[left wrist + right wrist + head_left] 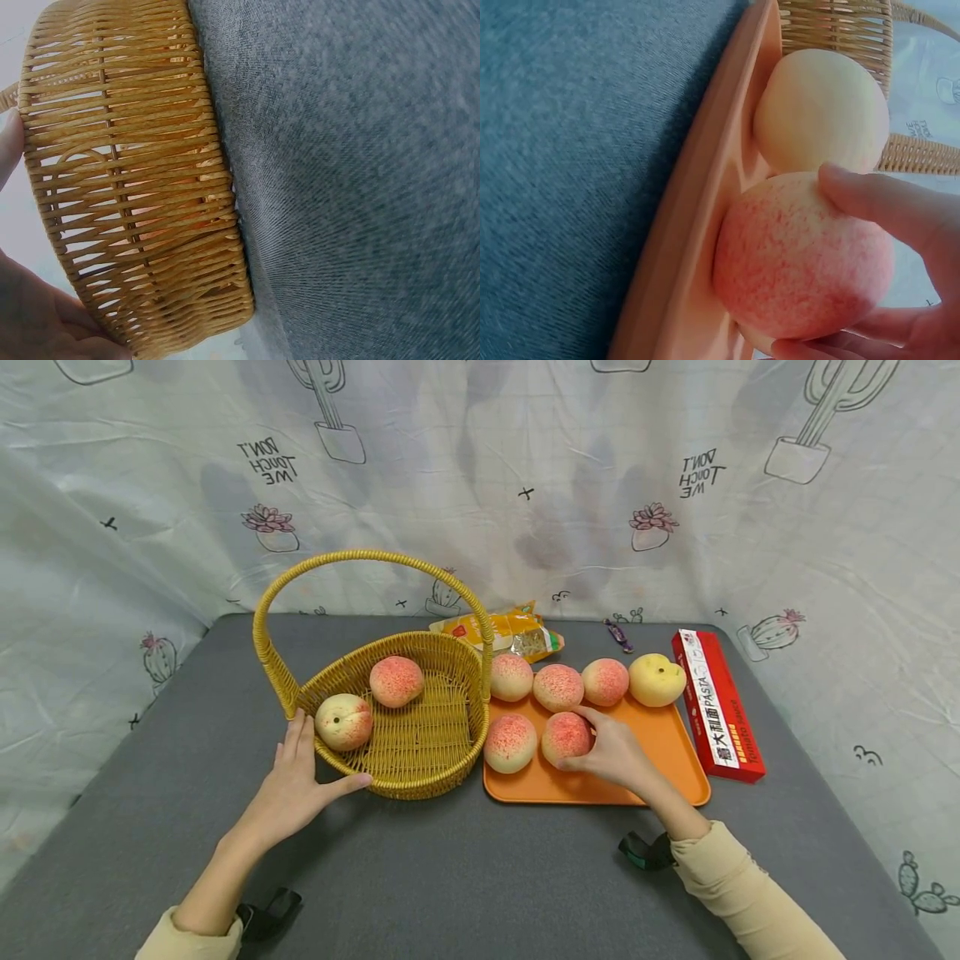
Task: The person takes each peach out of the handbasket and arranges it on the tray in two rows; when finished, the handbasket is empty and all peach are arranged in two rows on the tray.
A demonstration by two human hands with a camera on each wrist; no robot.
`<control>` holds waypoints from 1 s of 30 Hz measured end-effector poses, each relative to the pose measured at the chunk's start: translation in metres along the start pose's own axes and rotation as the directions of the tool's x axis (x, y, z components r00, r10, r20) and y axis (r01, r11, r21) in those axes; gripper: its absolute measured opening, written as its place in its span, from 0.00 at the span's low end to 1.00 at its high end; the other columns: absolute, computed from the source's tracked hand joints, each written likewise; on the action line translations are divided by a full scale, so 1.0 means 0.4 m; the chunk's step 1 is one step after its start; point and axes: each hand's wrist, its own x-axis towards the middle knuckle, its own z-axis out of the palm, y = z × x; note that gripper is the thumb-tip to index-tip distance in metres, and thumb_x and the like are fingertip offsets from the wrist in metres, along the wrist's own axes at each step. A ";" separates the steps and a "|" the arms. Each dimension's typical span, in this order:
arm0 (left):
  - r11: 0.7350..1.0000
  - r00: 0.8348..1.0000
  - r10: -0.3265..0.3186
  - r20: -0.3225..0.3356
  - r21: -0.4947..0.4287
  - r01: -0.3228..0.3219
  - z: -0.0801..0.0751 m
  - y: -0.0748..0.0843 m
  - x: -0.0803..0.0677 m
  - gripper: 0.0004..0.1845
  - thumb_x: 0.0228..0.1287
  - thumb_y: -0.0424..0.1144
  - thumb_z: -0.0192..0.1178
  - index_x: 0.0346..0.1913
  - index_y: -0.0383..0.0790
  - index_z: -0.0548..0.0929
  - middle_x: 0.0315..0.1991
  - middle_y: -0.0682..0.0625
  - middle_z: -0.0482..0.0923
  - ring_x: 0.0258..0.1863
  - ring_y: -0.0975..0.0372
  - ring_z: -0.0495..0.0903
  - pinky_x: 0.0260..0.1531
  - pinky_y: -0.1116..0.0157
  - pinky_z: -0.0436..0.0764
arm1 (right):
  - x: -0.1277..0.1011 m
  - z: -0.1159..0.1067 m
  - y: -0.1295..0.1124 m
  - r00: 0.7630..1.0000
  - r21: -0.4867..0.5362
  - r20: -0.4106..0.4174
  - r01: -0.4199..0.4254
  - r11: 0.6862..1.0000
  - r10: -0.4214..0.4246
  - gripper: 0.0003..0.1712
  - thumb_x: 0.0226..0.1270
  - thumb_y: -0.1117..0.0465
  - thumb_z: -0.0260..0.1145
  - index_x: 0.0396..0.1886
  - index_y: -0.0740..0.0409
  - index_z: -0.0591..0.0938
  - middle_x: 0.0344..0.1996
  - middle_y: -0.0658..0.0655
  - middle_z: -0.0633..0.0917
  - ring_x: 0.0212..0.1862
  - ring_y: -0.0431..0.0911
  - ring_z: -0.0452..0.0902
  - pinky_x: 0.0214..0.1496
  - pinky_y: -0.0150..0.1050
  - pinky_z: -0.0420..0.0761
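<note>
In the head view my left hand (288,789) is spread against the near left side of a yellow wicker basket (420,787) with a tall arched handle. Its thumb rests on the basket's near rim, and its fingers touch the left side by the handle's foot. Two peaches lie inside: a pale one (343,722) and a redder one (396,682). To the right, my right hand (618,752) grips a red-blushed peach (802,259) on the orange tray (525,791), thumb and fingers on opposite sides. Beside that peach sits a paler peach (821,112).
Along the tray's back edge stand several peaches (558,687), including a yellow one (657,680). Right of the tray lies a red pasta box (718,706). Behind are a yellow food packet (510,631) and a purple-wrapped candy (618,636). A printed cloth (480,485) hangs behind the grey table (465,885).
</note>
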 end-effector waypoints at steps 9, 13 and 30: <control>1.000 1.000 0.001 -0.001 -0.005 -0.001 0.000 -0.001 -0.004 0.66 0.58 0.65 0.62 0.74 0.26 0.30 0.75 0.32 0.21 0.71 0.33 0.27 0.66 0.36 0.40 | -0.003 0.000 -0.014 0.999 0.014 0.045 0.011 1.000 -0.012 0.49 0.41 0.57 0.83 0.63 0.70 0.73 0.54 0.69 0.80 0.53 0.62 0.77 0.55 0.58 0.75; 1.000 1.000 0.002 -0.002 -0.007 -0.002 0.001 -0.002 -0.003 0.66 0.58 0.65 0.63 0.74 0.26 0.30 0.75 0.32 0.21 0.71 0.34 0.27 0.67 0.36 0.40 | 0.000 -0.016 -0.036 0.999 0.029 0.042 0.030 0.999 -0.031 0.51 0.43 0.58 0.82 0.66 0.71 0.69 0.59 0.71 0.75 0.59 0.65 0.72 0.60 0.59 0.71; 1.000 1.000 0.010 0.000 -0.003 -0.010 0.002 0.001 0.000 0.65 0.58 0.65 0.62 0.74 0.25 0.31 0.75 0.32 0.22 0.71 0.33 0.28 0.66 0.36 0.40 | 0.059 -0.012 -0.320 0.938 0.150 0.089 0.321 0.935 -0.336 0.42 0.52 0.58 0.79 0.67 0.62 0.73 0.63 0.60 0.75 0.64 0.54 0.70 0.63 0.51 0.73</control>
